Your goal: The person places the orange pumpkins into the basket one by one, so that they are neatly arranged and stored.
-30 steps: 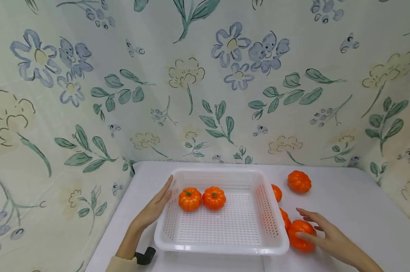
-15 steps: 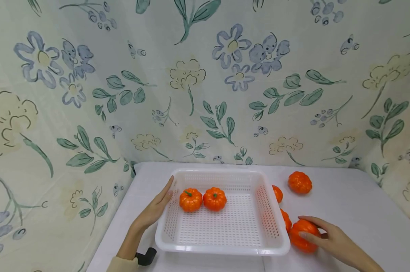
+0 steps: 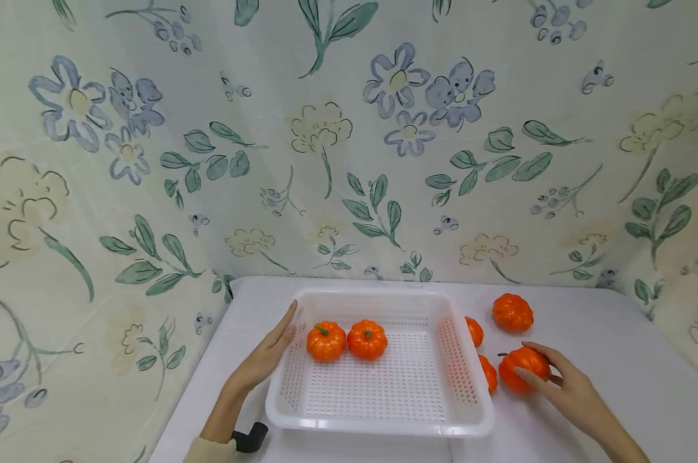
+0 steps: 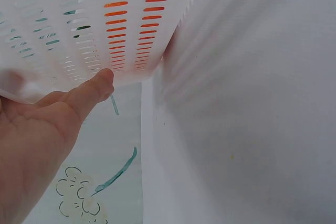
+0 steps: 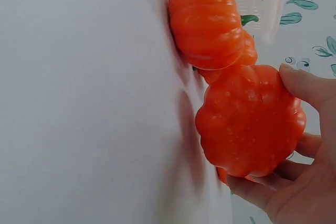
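My right hand holds an orange toy pumpkin, fingers on its far side and thumb on the near side. In the right wrist view this pumpkin shows its ribbed underside, apart from the table and its shadow. My left hand rests with extended fingers against the left side of a white perforated plastic basket. A fingertip touches the outer wall in the left wrist view. Inside the basket, a left pumpkin and a right pumpkin sit side by side toward the back left.
Right of the basket, one pumpkin lies at the back. Two others, a farther one and a nearer one, are partly hidden by the basket wall. A floral curtain hangs behind the white table.
My right hand has closed its fingers round the near pumpkin and raised it, moving slightly away from me, with its stem now showing. The left hand stays at the basket.
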A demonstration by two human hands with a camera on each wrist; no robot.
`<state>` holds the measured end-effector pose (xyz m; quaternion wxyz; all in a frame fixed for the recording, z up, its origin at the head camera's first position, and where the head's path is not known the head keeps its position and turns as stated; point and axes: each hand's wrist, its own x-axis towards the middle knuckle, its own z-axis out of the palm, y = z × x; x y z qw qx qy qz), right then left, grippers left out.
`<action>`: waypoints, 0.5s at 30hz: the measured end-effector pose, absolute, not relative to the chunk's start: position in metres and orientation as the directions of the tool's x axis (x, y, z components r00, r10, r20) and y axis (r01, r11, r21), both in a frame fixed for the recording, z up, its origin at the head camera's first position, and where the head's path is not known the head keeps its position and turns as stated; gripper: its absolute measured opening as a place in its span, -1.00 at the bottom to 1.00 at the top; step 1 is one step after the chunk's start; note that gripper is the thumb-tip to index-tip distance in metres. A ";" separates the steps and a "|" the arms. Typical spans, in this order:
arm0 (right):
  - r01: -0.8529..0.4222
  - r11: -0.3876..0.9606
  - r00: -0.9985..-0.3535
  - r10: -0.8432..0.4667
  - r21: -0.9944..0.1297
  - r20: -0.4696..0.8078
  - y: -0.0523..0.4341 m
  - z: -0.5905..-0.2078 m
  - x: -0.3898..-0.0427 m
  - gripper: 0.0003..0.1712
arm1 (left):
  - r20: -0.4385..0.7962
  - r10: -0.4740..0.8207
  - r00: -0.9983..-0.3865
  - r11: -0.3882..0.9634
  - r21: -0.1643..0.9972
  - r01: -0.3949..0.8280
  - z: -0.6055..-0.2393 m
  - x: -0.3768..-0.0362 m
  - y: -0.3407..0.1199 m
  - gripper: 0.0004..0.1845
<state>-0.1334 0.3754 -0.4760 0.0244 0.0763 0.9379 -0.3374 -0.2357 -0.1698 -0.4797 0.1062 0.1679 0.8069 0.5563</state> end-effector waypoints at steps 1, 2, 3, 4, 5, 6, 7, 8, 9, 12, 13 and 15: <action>0.171 0.753 -0.985 0.132 -0.635 -0.108 0.376 -0.479 -0.132 0.02 | 0.014 0.390 -0.921 0.327 0.933 0.152 -0.480 -0.236 -0.169 -0.36; 0.180 0.748 -0.984 0.137 -0.638 -0.117 0.377 -0.481 -0.131 0.03 | 0.013 0.390 -0.921 0.329 0.932 0.153 -0.480 -0.236 -0.169 -0.36; 0.196 0.744 -0.981 0.143 -0.639 -0.134 0.378 -0.483 -0.131 0.06 | 0.012 0.391 -0.920 0.330 0.932 0.152 -0.480 -0.236 -0.168 -0.36; 0.204 0.742 -0.979 0.144 -0.639 -0.146 0.380 -0.485 -0.130 0.07 | 0.010 0.391 -0.920 0.331 0.932 0.151 -0.480 -0.236 -0.168 -0.36; 0.213 0.743 -0.977 0.146 -0.634 -0.157 0.380 -0.486 -0.130 0.08 | 0.010 0.390 -0.921 0.331 0.932 0.150 -0.480 -0.236 -0.168 -0.35; 0.221 0.743 -0.975 0.145 -0.631 -0.170 0.381 -0.486 -0.130 0.10 | 0.010 0.389 -0.921 0.330 0.932 0.149 -0.479 -0.236 -0.168 -0.35; 0.229 0.745 -0.972 0.144 -0.626 -0.185 0.382 -0.486 -0.130 0.11 | 0.009 0.388 -0.922 0.333 0.931 0.149 -0.479 -0.235 -0.168 -0.35; 0.240 0.746 -0.969 0.143 -0.621 -0.202 0.383 -0.486 -0.130 0.13 | 0.010 0.388 -0.922 0.332 0.931 0.150 -0.479 -0.235 -0.168 -0.35; 0.249 0.747 -0.965 0.141 -0.617 -0.220 0.384 -0.486 -0.129 0.14 | 0.010 0.388 -0.922 0.334 0.931 0.151 -0.478 -0.234 -0.168 -0.35; 0.272 0.752 -0.955 0.136 -0.601 -0.263 0.386 -0.485 -0.129 0.16 | 0.013 0.386 -0.922 0.338 0.928 0.155 -0.478 -0.234 -0.168 -0.35; 0.283 0.752 -0.951 0.138 -0.596 -0.277 0.386 -0.485 -0.128 0.16 | 0.014 0.385 -0.923 0.340 0.927 0.156 -0.478 -0.233 -0.168 -0.35; 0.290 0.754 -0.946 0.135 -0.589 -0.294 0.387 -0.485 -0.127 0.16 | 0.015 0.384 -0.923 0.341 0.927 0.157 -0.478 -0.233 -0.168 -0.35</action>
